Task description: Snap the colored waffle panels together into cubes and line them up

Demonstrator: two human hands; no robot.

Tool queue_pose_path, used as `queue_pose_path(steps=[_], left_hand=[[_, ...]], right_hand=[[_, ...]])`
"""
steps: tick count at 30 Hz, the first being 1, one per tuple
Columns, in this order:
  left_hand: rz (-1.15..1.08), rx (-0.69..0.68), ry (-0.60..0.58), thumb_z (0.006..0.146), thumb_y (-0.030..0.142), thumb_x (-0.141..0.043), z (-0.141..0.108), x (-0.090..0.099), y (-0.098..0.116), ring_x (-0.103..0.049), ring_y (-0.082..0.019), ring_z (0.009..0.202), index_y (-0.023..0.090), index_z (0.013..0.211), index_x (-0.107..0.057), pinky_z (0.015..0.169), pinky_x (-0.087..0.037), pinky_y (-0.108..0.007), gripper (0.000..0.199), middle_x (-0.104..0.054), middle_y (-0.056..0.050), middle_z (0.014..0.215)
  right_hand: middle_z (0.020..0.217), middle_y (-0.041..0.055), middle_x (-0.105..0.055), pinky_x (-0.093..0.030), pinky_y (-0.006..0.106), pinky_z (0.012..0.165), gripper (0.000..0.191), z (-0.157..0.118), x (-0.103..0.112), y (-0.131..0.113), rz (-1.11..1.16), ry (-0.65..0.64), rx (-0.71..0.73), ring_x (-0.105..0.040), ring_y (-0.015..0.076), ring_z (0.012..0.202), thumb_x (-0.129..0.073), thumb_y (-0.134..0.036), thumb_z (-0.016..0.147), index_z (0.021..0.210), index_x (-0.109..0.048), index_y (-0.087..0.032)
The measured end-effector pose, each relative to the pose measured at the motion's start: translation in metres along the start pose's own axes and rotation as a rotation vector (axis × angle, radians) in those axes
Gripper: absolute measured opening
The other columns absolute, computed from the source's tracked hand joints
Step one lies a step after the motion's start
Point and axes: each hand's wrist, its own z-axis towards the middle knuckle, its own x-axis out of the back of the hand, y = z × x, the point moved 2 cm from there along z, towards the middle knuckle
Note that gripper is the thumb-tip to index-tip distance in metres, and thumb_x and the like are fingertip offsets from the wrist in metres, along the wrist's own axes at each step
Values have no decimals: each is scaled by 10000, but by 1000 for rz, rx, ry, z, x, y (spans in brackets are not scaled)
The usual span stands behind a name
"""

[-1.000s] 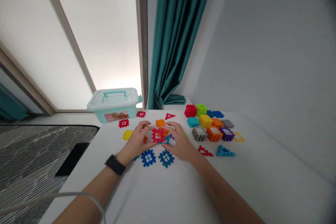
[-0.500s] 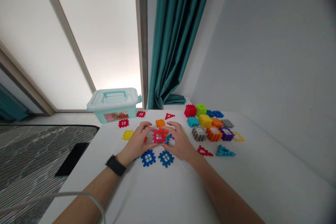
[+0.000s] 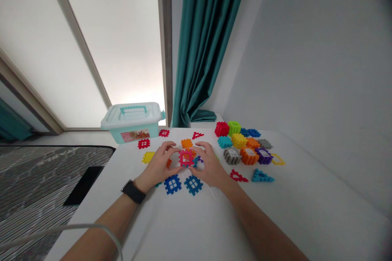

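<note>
Between both hands is a pinkish-red square window tile [image 3: 180, 158] with notched edges, held up facing me. My left hand [image 3: 161, 164] pinches its left side between thumb and fingers, and my right hand [image 3: 209, 167] grips its right side the same way. Two blue window tiles, one darker [image 3: 173, 184] and one lighter [image 3: 193, 185], lie flat on the table just in front of the hands. Beyond the held tile lies an orange tile [image 3: 186, 143]. A yellow tile [image 3: 148, 157] is left of my left hand. Smaller pieces behind the hands are partly hidden.
Stacks of interlocking tiles, among them a grey stack [image 3: 232, 156] and an orange stack [image 3: 249, 156], stand on the right of the white table [image 3: 190, 224]. Nearer lie red [image 3: 238, 176] and blue triangles [image 3: 262, 175]. A lidded teal box [image 3: 133, 124] sits back left. A cable [image 3: 76, 226] crosses the lower left.
Both hands keep nearly the same place and grip. The pinkish-red tile has tilted very slightly; the pieces on the table stay where they were.
</note>
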Motion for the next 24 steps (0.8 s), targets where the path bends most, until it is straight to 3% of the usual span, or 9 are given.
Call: queue_pose_path(steps=[7, 13, 16, 20, 24], left_hand=[[12, 8, 24, 800, 326, -749, 2, 5, 2, -577, -279, 1138, 238, 1177, -610, 974, -523, -448, 411, -537, -112, 1260], [-68, 34, 9, 821, 306, -728, 2, 4, 0, -535, -274, 1207, 229, 1167, -588, 1017, -504, -437, 381, -493, -114, 1291], [-116, 79, -18, 820, 310, -731, 1, 0, -2, -526, -271, 1218, 232, 1149, -591, 1026, -499, -436, 366, -488, -105, 1290], [-156, 131, -21, 831, 327, -724, 2, -2, -3, -544, -259, 1182, 226, 1087, -628, 1033, -491, -436, 292, -503, -92, 1254], [-194, 142, -58, 917, 328, -621, 3, 0, -1, -564, -243, 1137, 217, 975, -676, 1040, -476, -428, 137, -546, -83, 1167]], right_hand=[[1346, 124, -481, -479, 524, 1054, 539, 0, -1, 8, -39, -4, 29, -489, 297, 1268, -686, -208, 816, 1325, -516, -265], [1272, 114, -568, -508, 497, 1004, 310, 1, 3, 11, -93, 63, 166, -534, 276, 1207, -608, -207, 906, 1208, -623, -275], [1237, 110, -602, -502, 500, 1007, 223, 1, 3, 8, -111, 38, 209, -547, 275, 1191, -597, -212, 926, 1128, -671, -271], [1207, 103, -627, -494, 514, 1004, 196, 1, 1, 5, -90, 1, 196, -554, 279, 1178, -589, -230, 942, 1098, -697, -281], [1172, 98, -634, -489, 502, 1006, 158, 2, 0, 3, 13, 51, 128, -564, 271, 1153, -574, -235, 945, 1010, -714, -268]])
